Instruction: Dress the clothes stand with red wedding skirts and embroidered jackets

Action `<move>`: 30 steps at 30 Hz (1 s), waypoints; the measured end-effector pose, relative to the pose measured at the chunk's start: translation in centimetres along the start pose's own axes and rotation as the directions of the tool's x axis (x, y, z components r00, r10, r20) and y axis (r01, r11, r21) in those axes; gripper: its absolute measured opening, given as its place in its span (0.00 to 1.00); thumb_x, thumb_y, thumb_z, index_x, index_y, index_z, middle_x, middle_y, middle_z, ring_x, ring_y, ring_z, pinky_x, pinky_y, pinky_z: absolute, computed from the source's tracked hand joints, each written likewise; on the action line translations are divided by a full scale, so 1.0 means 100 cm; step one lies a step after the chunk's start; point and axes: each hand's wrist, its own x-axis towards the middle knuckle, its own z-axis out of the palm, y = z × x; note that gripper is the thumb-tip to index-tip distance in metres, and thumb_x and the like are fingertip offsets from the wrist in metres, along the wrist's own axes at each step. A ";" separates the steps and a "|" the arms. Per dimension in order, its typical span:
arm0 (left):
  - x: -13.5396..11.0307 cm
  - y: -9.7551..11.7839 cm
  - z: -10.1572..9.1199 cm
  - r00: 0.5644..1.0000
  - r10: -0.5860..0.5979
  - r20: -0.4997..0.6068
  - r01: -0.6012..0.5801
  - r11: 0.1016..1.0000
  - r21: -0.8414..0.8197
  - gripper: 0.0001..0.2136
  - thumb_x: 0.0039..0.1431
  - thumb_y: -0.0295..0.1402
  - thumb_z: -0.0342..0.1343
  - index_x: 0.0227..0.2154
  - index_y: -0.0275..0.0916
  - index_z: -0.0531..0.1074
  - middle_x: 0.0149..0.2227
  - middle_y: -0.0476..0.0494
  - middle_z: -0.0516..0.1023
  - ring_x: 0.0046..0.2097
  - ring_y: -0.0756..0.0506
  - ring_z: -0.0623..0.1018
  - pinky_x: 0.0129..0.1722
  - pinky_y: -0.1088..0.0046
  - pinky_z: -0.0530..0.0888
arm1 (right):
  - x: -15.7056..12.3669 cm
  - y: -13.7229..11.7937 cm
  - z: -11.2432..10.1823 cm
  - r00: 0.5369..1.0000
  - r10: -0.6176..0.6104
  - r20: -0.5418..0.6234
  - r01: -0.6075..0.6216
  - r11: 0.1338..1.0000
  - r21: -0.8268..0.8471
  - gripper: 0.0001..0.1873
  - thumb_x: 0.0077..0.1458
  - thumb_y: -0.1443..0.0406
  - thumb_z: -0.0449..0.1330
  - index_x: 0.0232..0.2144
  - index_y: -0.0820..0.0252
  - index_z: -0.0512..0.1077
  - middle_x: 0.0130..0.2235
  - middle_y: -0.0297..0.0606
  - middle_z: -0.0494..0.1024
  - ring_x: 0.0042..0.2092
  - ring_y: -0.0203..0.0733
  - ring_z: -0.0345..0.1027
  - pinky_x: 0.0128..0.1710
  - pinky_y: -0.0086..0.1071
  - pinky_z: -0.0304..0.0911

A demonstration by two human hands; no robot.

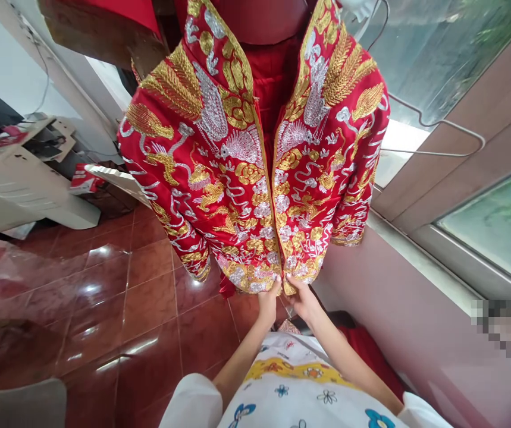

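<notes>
A red jacket with dense gold and silver embroidery hangs upright before me on a dark red dress form. Its stand-up collar spreads wide, and the two front edges come close together toward the hem. My left hand pinches the bottom corner of one front panel, thumb on top. The other panel's bottom corner is gripped by my right hand, just beside it. My fingers under the hem are hidden. Both sleeves hang loose at the sides.
A wire hanger juts out by the window frame at right. Below runs a pale wall ledge. Shiny red floor tiles lie at left, with a white cabinet beyond. A chair edge shows at lower left.
</notes>
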 end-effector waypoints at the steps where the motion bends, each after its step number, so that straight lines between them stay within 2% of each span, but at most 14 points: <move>1: 0.000 0.002 0.000 1.000 -0.028 -0.009 0.028 0.999 0.017 0.19 0.39 0.33 0.68 0.36 0.37 0.73 0.36 0.42 0.79 0.39 0.44 0.78 0.42 0.68 0.73 | -0.006 0.001 -0.002 0.998 0.061 -0.018 -0.061 0.998 -0.006 0.13 0.40 0.61 0.67 0.29 0.60 0.72 0.28 0.36 0.77 0.28 0.38 0.71 0.28 0.31 0.68; 3: 0.000 0.005 0.001 0.997 -0.076 -0.025 0.078 0.996 0.053 0.18 0.38 0.37 0.68 0.32 0.35 0.73 0.29 0.44 0.77 0.31 0.46 0.77 0.34 0.70 0.73 | -0.018 0.006 -0.006 0.979 0.197 -0.060 -0.201 0.978 -0.055 0.16 0.43 0.53 0.63 0.27 0.61 0.71 0.27 0.37 0.75 0.24 0.35 0.68 0.23 0.29 0.65; 5: 0.000 0.009 0.002 0.995 -0.096 -0.025 0.098 0.992 0.075 0.17 0.36 0.38 0.68 0.28 0.34 0.72 0.26 0.46 0.76 0.28 0.48 0.75 0.31 0.71 0.71 | -0.028 0.011 -0.009 0.967 0.231 -0.103 -0.247 0.950 -0.192 0.20 0.42 0.49 0.63 0.24 0.62 0.70 0.23 0.36 0.72 0.20 0.33 0.63 0.18 0.26 0.59; 6: 0.000 0.010 0.002 0.995 -0.103 -0.019 0.104 0.992 0.076 0.17 0.36 0.39 0.68 0.27 0.33 0.72 0.25 0.46 0.75 0.28 0.48 0.75 0.31 0.72 0.71 | -0.031 0.013 -0.010 0.977 0.178 -0.116 -0.204 0.939 -0.276 0.21 0.41 0.49 0.64 0.23 0.63 0.69 0.21 0.35 0.71 0.19 0.32 0.61 0.17 0.25 0.56; 8: -0.001 0.012 0.002 0.993 -0.119 0.002 0.119 0.992 0.047 0.17 0.35 0.39 0.69 0.27 0.34 0.72 0.25 0.47 0.75 0.29 0.49 0.75 0.32 0.72 0.71 | -0.032 0.014 -0.010 0.995 -0.038 -0.097 -0.007 0.905 -0.426 0.20 0.39 0.51 0.65 0.24 0.63 0.70 0.21 0.34 0.70 0.19 0.31 0.59 0.18 0.25 0.54; 11: -0.003 0.011 0.002 0.992 -0.120 0.043 0.121 0.992 -0.024 0.18 0.36 0.38 0.68 0.31 0.35 0.73 0.29 0.46 0.78 0.33 0.48 0.77 0.39 0.70 0.72 | -0.023 0.008 -0.004 0.954 -0.299 -0.016 0.240 0.797 -0.555 0.19 0.42 0.52 0.63 0.27 0.63 0.72 0.24 0.35 0.73 0.22 0.33 0.60 0.22 0.27 0.56; 15: -0.002 0.005 -0.001 0.996 -0.085 0.017 0.085 0.995 -0.046 0.18 0.37 0.35 0.68 0.34 0.36 0.74 0.35 0.43 0.79 0.42 0.45 0.77 0.47 0.68 0.70 | -0.011 -0.003 0.003 0.917 -0.379 0.124 0.347 0.606 -0.716 0.14 0.46 0.55 0.61 0.26 0.62 0.73 0.26 0.37 0.76 0.26 0.36 0.64 0.28 0.29 0.58; 17: 0.001 0.001 -0.003 0.997 -0.083 -0.002 0.083 0.996 -0.044 0.17 0.38 0.34 0.68 0.34 0.35 0.74 0.36 0.43 0.79 0.44 0.44 0.77 0.49 0.67 0.69 | -0.009 -0.006 0.006 0.897 -0.407 0.174 0.378 0.500 -0.779 0.12 0.47 0.57 0.60 0.25 0.61 0.73 0.25 0.37 0.75 0.26 0.37 0.63 0.29 0.29 0.57; 19: 0.003 -0.003 -0.007 0.996 -0.084 0.002 0.084 0.996 -0.033 0.17 0.39 0.34 0.68 0.33 0.35 0.74 0.36 0.42 0.79 0.44 0.44 0.77 0.49 0.66 0.69 | -0.008 -0.010 0.008 0.887 -0.414 0.207 0.393 0.439 -0.808 0.11 0.47 0.59 0.59 0.21 0.60 0.72 0.22 0.35 0.73 0.25 0.36 0.61 0.28 0.29 0.55; 20: 0.004 -0.004 -0.009 0.997 -0.083 0.010 0.083 0.996 -0.024 0.16 0.39 0.35 0.67 0.33 0.35 0.75 0.36 0.42 0.79 0.44 0.44 0.77 0.49 0.66 0.69 | -0.008 -0.012 0.009 0.891 -0.404 0.207 0.388 0.442 -0.808 0.11 0.46 0.59 0.59 0.19 0.60 0.70 0.20 0.34 0.71 0.24 0.35 0.59 0.27 0.28 0.53; 22: 0.006 -0.008 -0.014 0.997 -0.077 0.025 0.077 0.997 0.002 0.15 0.41 0.35 0.67 0.33 0.35 0.75 0.37 0.41 0.79 0.43 0.44 0.77 0.50 0.66 0.69 | -0.007 -0.017 0.011 0.940 -0.309 0.148 0.307 0.571 -0.762 0.11 0.42 0.61 0.60 0.15 0.60 0.67 0.17 0.31 0.67 0.22 0.32 0.55 0.24 0.27 0.50; 25: 0.008 -0.017 -0.022 0.993 -0.094 0.068 0.090 0.994 0.057 0.15 0.38 0.32 0.68 0.33 0.34 0.75 0.37 0.40 0.79 0.41 0.44 0.77 0.49 0.66 0.69 | -0.005 -0.023 0.016 0.997 -0.013 0.070 0.054 0.781 -0.622 0.13 0.39 0.61 0.59 0.12 0.60 0.62 0.12 0.27 0.57 0.17 0.28 0.44 0.18 0.26 0.40; 27: 0.011 -0.024 -0.024 0.994 -0.076 0.074 0.070 0.994 0.079 0.15 0.36 0.29 0.68 0.31 0.34 0.75 0.36 0.41 0.79 0.40 0.44 0.77 0.49 0.66 0.69 | -0.004 -0.025 0.020 0.991 0.113 0.072 -0.050 0.812 -0.582 0.13 0.38 0.60 0.58 0.11 0.60 0.62 0.11 0.25 0.52 0.14 0.26 0.39 0.16 0.26 0.34; 30: 0.019 -0.032 -0.022 1.000 -0.021 -0.004 0.022 0.995 0.098 0.12 0.34 0.26 0.68 0.27 0.36 0.74 0.32 0.45 0.79 0.40 0.45 0.77 0.48 0.66 0.68 | -0.003 -0.024 0.027 0.989 0.134 0.062 -0.078 0.830 -0.552 0.13 0.36 0.59 0.60 0.13 0.62 0.65 0.10 0.23 0.51 0.13 0.24 0.36 0.15 0.26 0.29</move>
